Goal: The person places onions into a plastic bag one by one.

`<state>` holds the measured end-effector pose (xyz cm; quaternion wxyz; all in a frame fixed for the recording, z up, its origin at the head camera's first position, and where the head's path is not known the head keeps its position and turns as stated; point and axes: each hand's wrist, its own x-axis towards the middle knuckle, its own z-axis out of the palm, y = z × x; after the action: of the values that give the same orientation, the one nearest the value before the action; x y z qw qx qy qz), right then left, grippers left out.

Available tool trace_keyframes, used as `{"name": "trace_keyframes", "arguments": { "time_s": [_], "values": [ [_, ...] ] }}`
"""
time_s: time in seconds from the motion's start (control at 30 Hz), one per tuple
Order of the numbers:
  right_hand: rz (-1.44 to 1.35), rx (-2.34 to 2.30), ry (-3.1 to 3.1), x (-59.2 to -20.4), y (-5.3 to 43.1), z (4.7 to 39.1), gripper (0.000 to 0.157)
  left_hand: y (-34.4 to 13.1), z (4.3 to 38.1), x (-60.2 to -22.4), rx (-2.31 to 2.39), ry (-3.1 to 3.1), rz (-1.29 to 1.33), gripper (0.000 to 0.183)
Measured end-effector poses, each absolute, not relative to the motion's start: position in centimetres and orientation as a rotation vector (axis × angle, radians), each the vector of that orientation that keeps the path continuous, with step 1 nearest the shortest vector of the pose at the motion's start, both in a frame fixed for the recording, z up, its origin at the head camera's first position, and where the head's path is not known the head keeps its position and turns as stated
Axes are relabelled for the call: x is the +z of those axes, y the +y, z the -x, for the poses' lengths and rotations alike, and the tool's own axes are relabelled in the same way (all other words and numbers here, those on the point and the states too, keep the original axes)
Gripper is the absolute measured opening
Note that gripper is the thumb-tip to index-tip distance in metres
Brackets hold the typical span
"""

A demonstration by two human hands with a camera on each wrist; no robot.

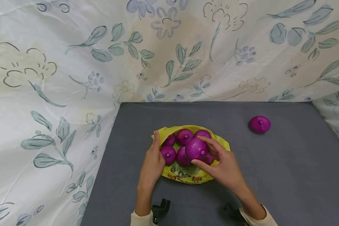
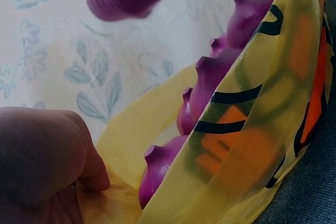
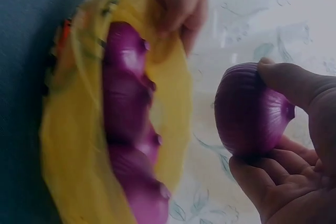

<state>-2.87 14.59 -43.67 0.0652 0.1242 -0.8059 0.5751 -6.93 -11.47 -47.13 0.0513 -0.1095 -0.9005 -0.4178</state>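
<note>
A red onion (image 1: 196, 148) is held between the thumb and fingers of my right hand (image 1: 225, 163), above an opened yellow plastic bag (image 1: 189, 178). The right wrist view shows this onion (image 3: 244, 111) raised clear of the bag. Several more red onions (image 1: 168, 155) sit inside the bag, some partly hidden by the held one. At the bag's left side, my left hand (image 1: 152, 163) pinches its rim. In the left wrist view the bag's printed wall (image 2: 231, 145) covers part of the onions.
Another red onion (image 1: 260, 124) lies alone on the dark grey tabletop (image 1: 293, 169), toward the back right. Cloth with a leaf and flower print (image 1: 186, 72) hangs behind the table and along its left side.
</note>
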Motion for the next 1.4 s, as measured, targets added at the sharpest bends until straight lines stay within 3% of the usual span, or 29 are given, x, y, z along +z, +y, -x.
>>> {"name": "trace_keyframes", "arguments": {
  "time_s": [1.4],
  "values": [
    [-0.693,1.418,-2.603,-48.5,9.0,1.7,0.079,-12.1,6.4,-47.2,-1.216,-2.747,0.338,0.075]
  ]
}}
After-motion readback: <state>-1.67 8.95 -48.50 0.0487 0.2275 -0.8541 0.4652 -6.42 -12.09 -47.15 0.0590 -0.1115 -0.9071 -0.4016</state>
